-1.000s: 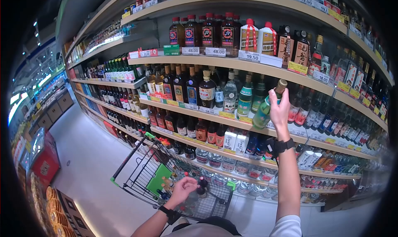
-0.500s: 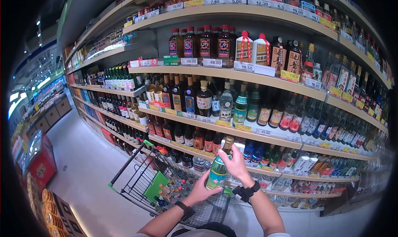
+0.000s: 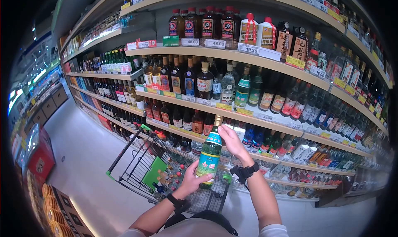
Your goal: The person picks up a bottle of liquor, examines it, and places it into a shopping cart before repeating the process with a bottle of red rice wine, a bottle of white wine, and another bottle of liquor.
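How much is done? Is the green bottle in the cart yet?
Done: several small bottles lie in the cart, and the green bottle is off the shelf. In hand: the left hand holds its base and the right hand its neck, upright above the cart. Left: it is not in the cart yet.

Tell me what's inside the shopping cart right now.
Several small bottles sit in the cart beside a green panel. The green bottle, held by the left hand and right hand, covers the basket's right part.
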Available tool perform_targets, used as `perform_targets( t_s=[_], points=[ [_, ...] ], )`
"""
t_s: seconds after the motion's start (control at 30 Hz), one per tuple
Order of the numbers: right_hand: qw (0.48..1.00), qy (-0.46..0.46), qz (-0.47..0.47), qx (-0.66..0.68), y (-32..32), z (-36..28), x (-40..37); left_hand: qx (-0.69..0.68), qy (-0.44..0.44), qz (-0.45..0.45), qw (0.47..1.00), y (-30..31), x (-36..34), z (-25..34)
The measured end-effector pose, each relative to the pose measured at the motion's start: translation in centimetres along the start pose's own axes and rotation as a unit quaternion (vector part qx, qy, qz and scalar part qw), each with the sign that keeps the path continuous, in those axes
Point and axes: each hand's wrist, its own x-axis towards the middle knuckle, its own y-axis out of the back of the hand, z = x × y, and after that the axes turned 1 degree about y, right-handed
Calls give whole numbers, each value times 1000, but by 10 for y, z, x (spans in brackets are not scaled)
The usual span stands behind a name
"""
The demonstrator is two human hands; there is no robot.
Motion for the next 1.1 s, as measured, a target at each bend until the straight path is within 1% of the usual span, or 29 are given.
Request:
perform_targets(
  t_s=[0.1,0.17,0.2,0.23,0.3,0.37,0.5,0.53,0.63,0.73,0.77,0.83,0.87,0.97,1.0,1.03,1.1],
  points=[
    [1000,-13,18,10,-13,-2,7,-40,1,-20,999,17,-2,7],
    [1000,-18,18,17,-26,-6,7,-43,-18,-38,998,32,-2,6],
    [1000,-5,26,-4,-35,-10,9,-44,-23,-44,998,43,-4,6],
    [1000,-11,21,-3,-40,-6,12,-67,-10,-41,997,50,-6,4],
    [999,-32,18,-6,-51,-4,20,-73,-14,-51,996,66,-4,6],
    [998,-30,41,-24,-65,4,28,-74,18,-66,995,85,-2,14],
    [994,-50,89,-36,-96,14,44,-92,16,-67,993,122,1,14],
    [995,-44,82,-39,-102,17,48,-93,22,-67,993,131,1,18],
    [991,-78,104,20,-125,18,56,-83,12,-95,992,160,3,19],
    [985,-51,131,104,-144,29,65,-88,33,-122,988,183,3,26],
    [986,-55,117,102,-148,30,66,-88,29,-129,987,191,6,24],
    [988,-66,91,102,-169,12,65,-88,25,-142,986,204,7,18],
    [988,-77,51,120,-166,10,64,-86,23,-155,984,210,8,18],
    [984,-69,59,156,-185,-5,66,-267,118,-210,933,229,9,4],
    [983,-64,60,162,-188,-6,68,-319,114,-257,905,232,9,6],
    [981,-59,50,178,-192,-9,68,-332,136,-286,889,235,4,15],
    [977,-43,27,209,-203,-18,67,-373,169,-358,839,247,6,9]
  ],
)
